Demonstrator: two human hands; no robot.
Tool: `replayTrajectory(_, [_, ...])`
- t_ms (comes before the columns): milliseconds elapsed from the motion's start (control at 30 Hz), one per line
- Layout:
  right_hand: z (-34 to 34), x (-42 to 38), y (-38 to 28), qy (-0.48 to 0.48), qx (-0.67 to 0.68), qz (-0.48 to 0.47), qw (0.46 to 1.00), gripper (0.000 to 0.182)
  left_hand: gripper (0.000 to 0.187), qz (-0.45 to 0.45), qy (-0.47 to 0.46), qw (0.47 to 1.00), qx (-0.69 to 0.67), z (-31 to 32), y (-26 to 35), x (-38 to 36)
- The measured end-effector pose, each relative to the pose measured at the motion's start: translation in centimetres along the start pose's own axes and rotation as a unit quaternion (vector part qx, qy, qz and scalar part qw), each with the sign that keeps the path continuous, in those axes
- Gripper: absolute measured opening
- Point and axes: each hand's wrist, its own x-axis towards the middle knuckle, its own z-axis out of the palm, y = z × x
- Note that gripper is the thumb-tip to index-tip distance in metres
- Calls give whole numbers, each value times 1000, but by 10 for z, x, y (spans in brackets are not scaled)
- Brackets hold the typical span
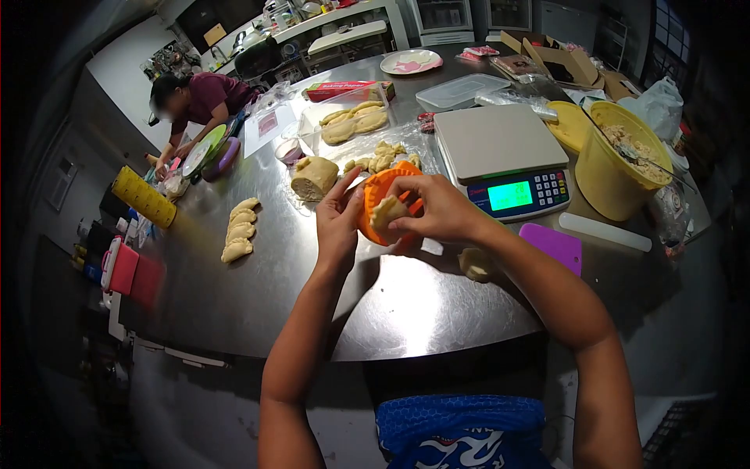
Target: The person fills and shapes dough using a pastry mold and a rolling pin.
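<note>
Above the steel table, my left hand [339, 213] holds the rim of an orange mold [378, 186]. My right hand [437, 209] pinches a piece of folded dough [387, 211] at the mold's opening. Behind the mold lie a large block of dough [315, 178] and small dough lumps [384, 159] on plastic wrap. A row of several crimped pastries [240, 230] sits to the left. Under my right forearm is a round dough piece [476, 264], partly hidden.
A scale [500, 148], a yellow filling tub [625, 168], a purple scraper [553, 247] and a white stick [605, 232] are at right. A dough container [346, 117] stands behind. A person [211, 98] leans over the table at far left.
</note>
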Motion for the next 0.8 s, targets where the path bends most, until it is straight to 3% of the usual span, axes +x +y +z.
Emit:
replayTrajectory(167, [3,5,12,74,108,64,989,39,45,-56,19,998,34,-4,3,2])
replayTrajectory(233, [2,4,13,67,65,67,993,31,49,-90,9,993,75,-5,5,2])
replayTrajectory(300, [2,4,14,64,127,90,986,31,43,-76,4,993,87,-11,-6,6])
replayTrajectory(400, [-5,5,13,86,165,107,977,31,28,12,-7,978,208,-21,-18,12])
replayTrajectory(567, [-17,6,1,136,324,90,932,26,32,71,1,941,332,-23,-18,10])
replayTrajectory(633, [-14,8,6,182,426,41,885,24,42,142,21,957,253,-11,-12,5])
replayTrajectory(700, [-7,9,4,192,451,19,872,25,55,187,-61,959,202,4,-5,-7])
replayTrajectory(767, [3,8,-2,191,506,17,841,29,64,120,-119,985,33,26,-9,-23])
replayTrajectory(800, [5,5,-3,178,512,31,840,31,59,110,-125,986,1,29,-10,-24])
